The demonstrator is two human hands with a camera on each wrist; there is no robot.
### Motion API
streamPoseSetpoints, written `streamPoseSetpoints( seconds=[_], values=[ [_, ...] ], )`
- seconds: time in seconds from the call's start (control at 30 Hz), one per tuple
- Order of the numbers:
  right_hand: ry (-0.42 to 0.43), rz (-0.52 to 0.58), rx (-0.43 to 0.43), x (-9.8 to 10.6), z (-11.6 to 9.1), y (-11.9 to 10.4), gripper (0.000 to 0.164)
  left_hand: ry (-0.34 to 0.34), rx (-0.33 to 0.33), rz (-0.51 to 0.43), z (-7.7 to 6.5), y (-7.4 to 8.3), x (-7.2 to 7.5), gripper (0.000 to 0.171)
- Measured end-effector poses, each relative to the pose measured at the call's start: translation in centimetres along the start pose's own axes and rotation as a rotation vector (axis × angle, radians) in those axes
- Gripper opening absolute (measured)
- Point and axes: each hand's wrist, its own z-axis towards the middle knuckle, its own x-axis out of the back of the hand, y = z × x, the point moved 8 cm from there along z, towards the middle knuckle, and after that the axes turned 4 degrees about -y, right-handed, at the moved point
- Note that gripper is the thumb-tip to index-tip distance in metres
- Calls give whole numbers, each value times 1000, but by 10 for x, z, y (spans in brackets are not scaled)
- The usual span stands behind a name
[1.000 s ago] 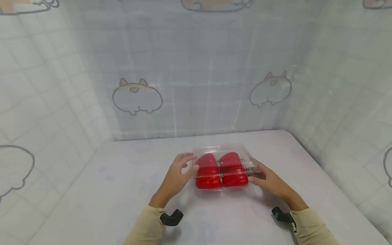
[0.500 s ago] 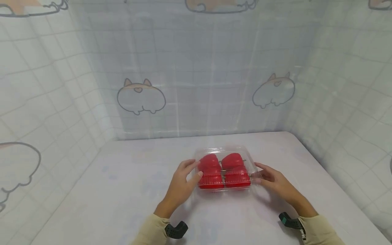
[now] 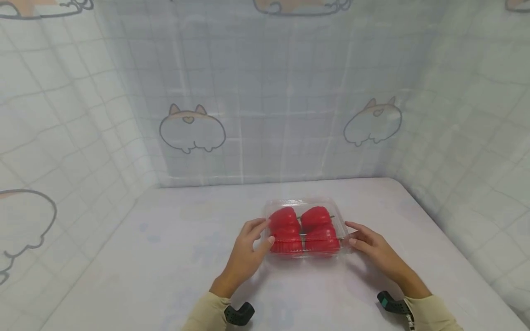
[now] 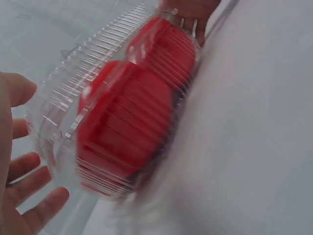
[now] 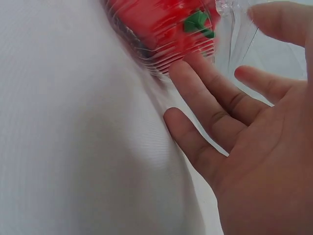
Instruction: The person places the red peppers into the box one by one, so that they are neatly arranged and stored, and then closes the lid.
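A clear plastic clamshell box (image 3: 306, 203) lies on the table with its lid down over several glossy red bell peppers (image 3: 319, 236), one showing a green stem (image 5: 198, 22) in the right wrist view. At the box's left side is my left hand (image 3: 244, 253), its fingers loosely spread and the thumb near the lid's front edge; the left wrist view has these fingers (image 4: 46, 208) beside the plastic wall. My right hand (image 3: 383, 253) is at the right side, with nearly straight fingers (image 5: 210, 107) touching or very near the wall and the thumb by the rim.
A pale cloth covers the table (image 3: 186, 257). Behind it and at both sides hang grid-patterned curtains (image 3: 265, 115) with cartoon animal drawings. Each wrist wears a dark camera mount (image 3: 239, 314) over a beige sleeve (image 3: 207, 312).
The lid has come down over the peppers, its front edge moving lower and toward me. Both hands have shifted slightly with it, and the right fingers have eased outward from the lid.
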Motion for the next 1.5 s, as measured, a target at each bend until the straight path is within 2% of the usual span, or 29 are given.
streamPoseSetpoints(
  seconds=[0.17, 0.33, 0.43, 0.6, 0.87, 1.03, 1.3, 1.5],
  values=[
    [-5, -16, 11, 2, 0, -1, 57, 7, -30, 1, -2, -2, -4, 47],
    [-26, -7, 46, 2, -2, 0, 58, 41, -41, -19, -6, -4, 0, 38],
    [-47, 14, 49, 1, -4, 2, 56, 47, -17, -19, -8, -9, 1, 35],
    [-36, 5, 52, 3, -6, 4, 51, 12, 40, -26, -9, -17, -2, 36],
    [-66, 26, 50, -1, -4, 6, 50, -59, 177, -42, -15, -30, -4, 30],
    [-87, 27, 67, -2, -2, 2, 51, -68, 190, -55, -14, -33, -3, 30],
    [-145, 48, 40, -8, 1, -1, 57, -95, 240, -69, -14, -36, -2, 35],
    [-135, 77, -18, -10, 0, -2, 61, -129, 261, -79, -12, -36, -4, 35]
  ],
)
